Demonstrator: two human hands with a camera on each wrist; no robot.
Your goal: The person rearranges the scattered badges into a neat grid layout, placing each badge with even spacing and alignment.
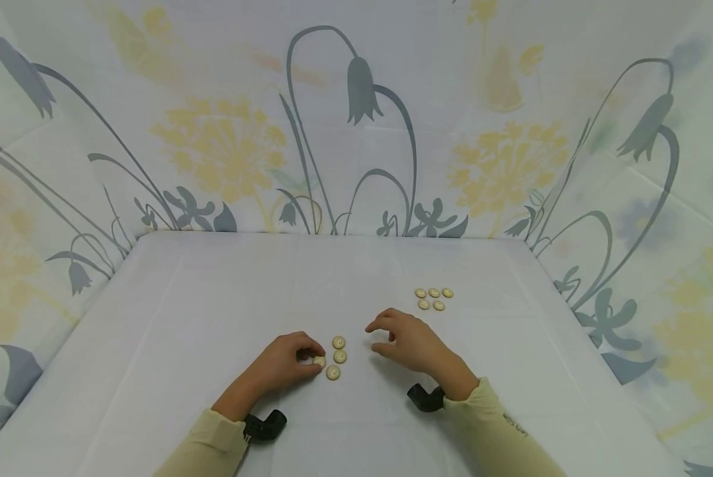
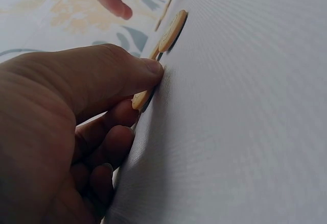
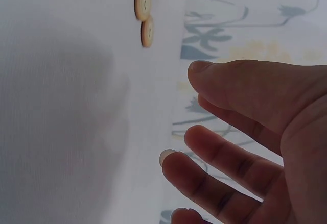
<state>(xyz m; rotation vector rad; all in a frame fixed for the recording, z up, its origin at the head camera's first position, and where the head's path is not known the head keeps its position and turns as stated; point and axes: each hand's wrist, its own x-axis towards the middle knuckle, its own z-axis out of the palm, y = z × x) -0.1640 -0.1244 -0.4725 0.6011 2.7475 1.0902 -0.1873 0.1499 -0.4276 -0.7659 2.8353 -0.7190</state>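
My left hand (image 1: 280, 364) is low on the white table, thumb and fingertips pinching a round, light wooden button (image 1: 319, 362) at its edges. The left wrist view shows that button (image 2: 138, 100) tilted between thumb and finger, partly covered by the thumb. Three more buttons lie just right of it: an upper button (image 1: 338, 342), a middle button (image 1: 340, 356) and a lower button (image 1: 332, 372). My right hand (image 1: 415, 343) hovers to their right, holding nothing. In the right wrist view, its fingers (image 3: 230, 157) are loosely bent and apart from the thumb.
Several similar buttons (image 1: 434, 292) lie in two short rows farther back, beyond the right hand. A white cloth covers the table (image 1: 225, 285). Flower-patterned fabric (image 1: 356, 172) hangs behind and along both sides. Each wrist wears a black camera mount (image 1: 265, 426).
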